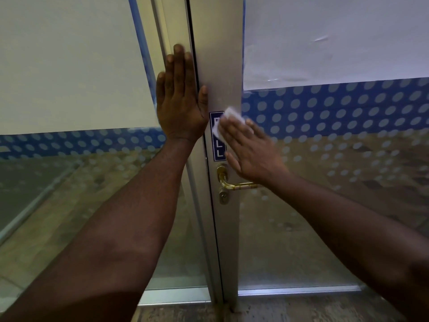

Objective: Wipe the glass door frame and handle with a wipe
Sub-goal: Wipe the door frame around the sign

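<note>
Between two glass panels banded with blue dotted film stands the aluminium door frame, its long axis vertical, leaning slightly in the wide-angle view. Low on the frame sits a brass lever handle, its lever pointing right along the horizontal, with a keyhole cylinder just below. A blue "PULL" sticker runs vertically above the handle. Left hand: flat, fingers straight and pointing up, palm against the neighbouring frame edge, thumb touching the door frame; it holds nothing. Right hand: fingers extended up and leftward, slightly blurred, pressing a white wipe flat against the frame over the sticker's upper end. Both forearms reach upward from the lower corners.
</note>
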